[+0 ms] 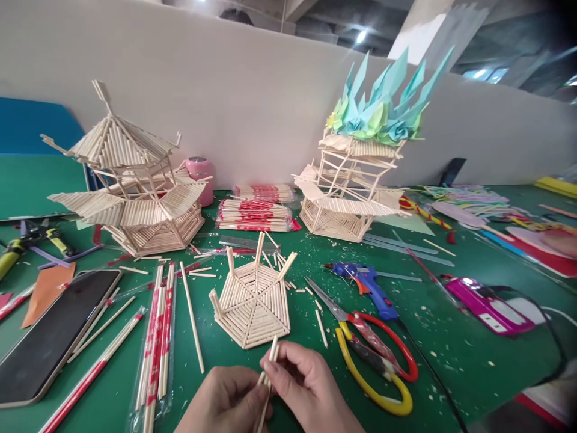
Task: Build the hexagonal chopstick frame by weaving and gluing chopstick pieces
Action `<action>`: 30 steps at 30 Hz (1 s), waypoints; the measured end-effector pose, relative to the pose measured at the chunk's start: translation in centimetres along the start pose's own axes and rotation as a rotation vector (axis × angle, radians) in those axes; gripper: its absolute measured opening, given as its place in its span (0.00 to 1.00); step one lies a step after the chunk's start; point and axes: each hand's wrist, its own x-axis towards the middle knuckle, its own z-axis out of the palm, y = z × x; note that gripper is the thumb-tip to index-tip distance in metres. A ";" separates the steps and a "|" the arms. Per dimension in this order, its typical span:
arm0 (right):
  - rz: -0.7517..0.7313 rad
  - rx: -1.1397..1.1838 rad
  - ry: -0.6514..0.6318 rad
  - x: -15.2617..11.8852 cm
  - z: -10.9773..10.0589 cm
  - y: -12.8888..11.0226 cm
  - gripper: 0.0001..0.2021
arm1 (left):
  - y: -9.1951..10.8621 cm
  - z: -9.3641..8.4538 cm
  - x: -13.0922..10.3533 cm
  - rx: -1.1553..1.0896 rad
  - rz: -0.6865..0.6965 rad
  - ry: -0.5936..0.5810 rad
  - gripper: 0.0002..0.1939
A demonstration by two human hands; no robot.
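Note:
Wooden sticks [274, 349], held close together, stand between my two hands near the table's front edge. My left hand [229, 397] pinches them low down, and my right hand [304, 382] grips them higher up. Their lower ends are partly hidden by my fingers. Just beyond my hands lies a polygonal base [252, 300] made of sticks set in rings, with several short posts [260, 248] standing along its far and left edges. Red and yellow handled scissors [374, 349] rest to the right of my right hand, with a blue glue gun [367, 285] behind them.
Two stick pavilions [130, 204] [347, 204] stand at the back. Packs of chopsticks [255, 214] lie between them. A phone [54, 331] and wrapped chopsticks [157, 337] are on the left; pliers [38, 243] lie farther back. A magenta device [489, 305] with a cable sits right.

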 end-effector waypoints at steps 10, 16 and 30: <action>0.074 -0.072 -0.059 1.4 -0.6 -0.3 0.15 | 0.7 -0.4 1.2 -0.463 -0.034 0.194 0.17; 0.091 -0.171 -0.060 1.5 0.0 -0.4 0.13 | 0.7 -0.3 1.1 -0.536 -0.036 0.190 0.17; 0.026 -0.895 -0.047 1.6 1.4 -0.4 0.07 | 0.3 -1.7 -0.1 -0.577 0.002 0.534 0.18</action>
